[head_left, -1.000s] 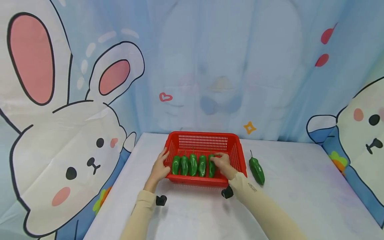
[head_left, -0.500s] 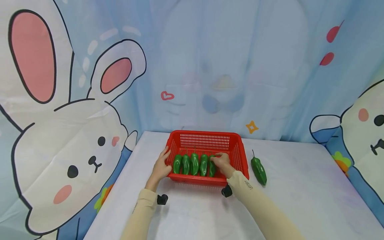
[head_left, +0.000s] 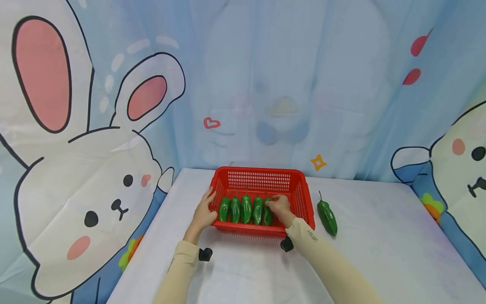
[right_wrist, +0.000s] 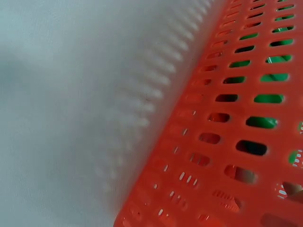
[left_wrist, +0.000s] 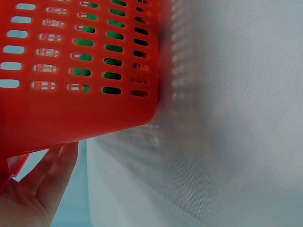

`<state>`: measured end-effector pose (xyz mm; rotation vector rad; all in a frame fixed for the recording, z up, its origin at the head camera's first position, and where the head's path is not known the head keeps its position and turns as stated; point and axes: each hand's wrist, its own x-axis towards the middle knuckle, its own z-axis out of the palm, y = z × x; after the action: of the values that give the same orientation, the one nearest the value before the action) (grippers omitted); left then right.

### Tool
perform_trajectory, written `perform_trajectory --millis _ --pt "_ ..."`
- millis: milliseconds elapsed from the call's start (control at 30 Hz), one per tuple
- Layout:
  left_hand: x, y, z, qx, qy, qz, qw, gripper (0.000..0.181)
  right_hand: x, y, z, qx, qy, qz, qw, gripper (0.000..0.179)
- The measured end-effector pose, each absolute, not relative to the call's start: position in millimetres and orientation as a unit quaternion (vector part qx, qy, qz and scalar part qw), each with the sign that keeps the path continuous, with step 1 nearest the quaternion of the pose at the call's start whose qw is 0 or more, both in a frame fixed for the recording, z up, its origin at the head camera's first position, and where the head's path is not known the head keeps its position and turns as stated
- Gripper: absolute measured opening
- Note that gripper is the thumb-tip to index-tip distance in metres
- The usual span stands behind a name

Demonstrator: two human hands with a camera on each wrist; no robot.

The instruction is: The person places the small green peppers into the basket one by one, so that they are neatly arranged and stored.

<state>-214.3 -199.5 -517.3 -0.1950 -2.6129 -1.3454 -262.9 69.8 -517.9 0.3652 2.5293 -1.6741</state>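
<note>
A red plastic basket with slotted walls stands on the white table. Inside it, several green peppers lie side by side in a row, stems pointing to the back. My left hand holds the basket at its front left corner, thumb by the front rim and fingers along the left side. With my right hand, reaching over the front rim, I pinch the upper end of the rightmost pepper in the row. The right wrist view shows mostly the basket's slotted wall, with green behind the slots.
One more green pepper lies on the table to the right of the basket. The white tabletop extends to the right and in front. A blue curtain with cartoon prints hangs behind.
The right hand and the pepper it pinches shift only slightly within the basket. The left hand stays at the same corner. The whole head view shifts slightly.
</note>
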Motion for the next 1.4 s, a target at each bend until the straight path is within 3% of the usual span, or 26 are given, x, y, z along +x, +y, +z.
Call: perform_trajectory --millis 367,1033,1400 --pt "-210.9 -197.7 -515.2 -0.063 -0.883 -0.457 0.093 0.079 -258.3 81.3 -503.5 0.116 0.813 -0.567 0.063 0.051" --pt "-201.1 -193.9 -511.1 -0.057 -0.886 -0.453 0.079 0.078 -241.8 99.4 -440.5 0.037 0.777 -0.628 0.024 0.055" --pt "-198.6 -191.7 -510.7 -0.061 -0.888 -0.447 0.084 0.077 -235.4 118.5 -423.1 -0.010 0.757 -0.652 0.040 0.067"
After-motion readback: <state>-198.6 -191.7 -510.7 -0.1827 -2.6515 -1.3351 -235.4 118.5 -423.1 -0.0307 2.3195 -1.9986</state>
